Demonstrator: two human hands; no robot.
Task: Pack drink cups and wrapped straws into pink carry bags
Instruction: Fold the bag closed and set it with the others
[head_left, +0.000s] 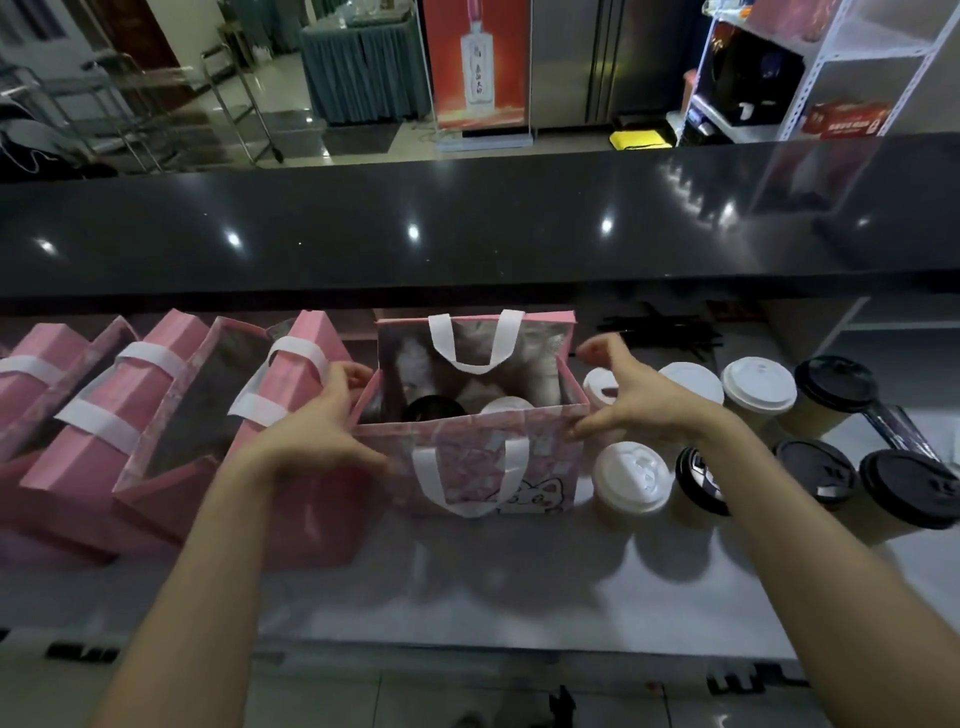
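Nearest the camera, two bare forearms reach forward over the pale tabletop toward an upright pink carry bag.

The tabletop carries, at left, a row of further pink bags lying tipped over, some with mouths open, none visibly holding a cup. At right stands a loose group of lidded cups, white-lidded and black-lidded, just beside the upright bag. Dark straws lie in a heap behind the cups, under the edge of the black counter.

The upright bag stands open with its white handles hanging slack. Inside, a black lid and a white lid are visible side by side; two cups are judged already loaded. Whether a straw is inside cannot be told.

The left hand has its fingers spread and curved against the bag's left rim. The right hand is likewise spread at the right rim, thumb at the near corner. Neither holds a cup or straw.

Judgement: the step in hand is steadying or squaring the loaded bag. The next move calls for adding wrapped straws, then raising an empty bag.
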